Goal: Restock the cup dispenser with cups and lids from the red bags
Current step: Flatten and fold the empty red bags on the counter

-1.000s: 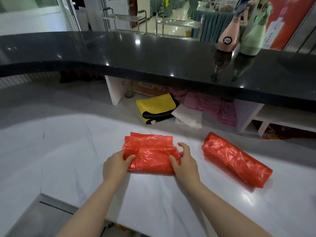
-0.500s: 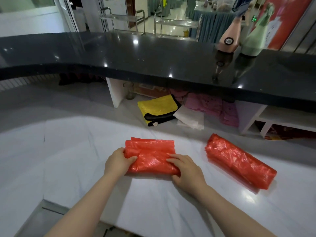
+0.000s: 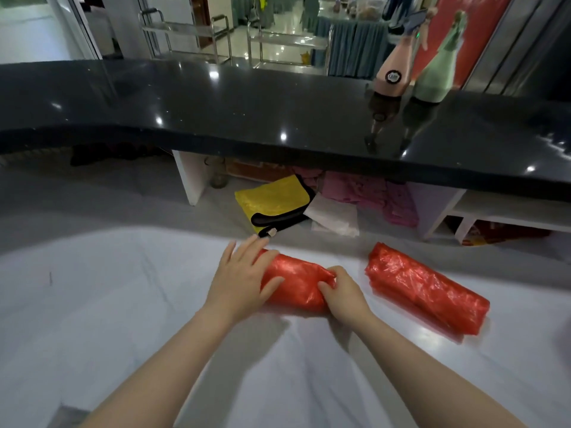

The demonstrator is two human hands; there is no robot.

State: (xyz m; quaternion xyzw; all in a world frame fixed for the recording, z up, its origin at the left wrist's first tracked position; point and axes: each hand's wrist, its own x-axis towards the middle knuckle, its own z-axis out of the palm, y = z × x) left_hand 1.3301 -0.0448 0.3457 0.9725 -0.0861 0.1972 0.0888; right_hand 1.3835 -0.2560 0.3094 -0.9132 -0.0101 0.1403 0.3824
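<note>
Vs 0.5 s ago, the near red bag (image 3: 293,284) is rolled up tighter & narrower, and the left hand (image 3: 239,278) has gone from gripping its left edge to lying flat, fingers straight, over its left end. Right hand (image 3: 341,293) pinches the bag's right end w/ curled fingers. Bag sits on the white counter (image 3: 108,288), long axis approx left-right. Second red bag (image 3: 426,291) lies apart to the right, long axis angled from far-left to near-right.

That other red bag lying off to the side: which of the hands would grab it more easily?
Probably the right hand. It pinches the near bag's end closest to the second red bag. The left hand lies flat on the far end and would have to cross over.
</note>
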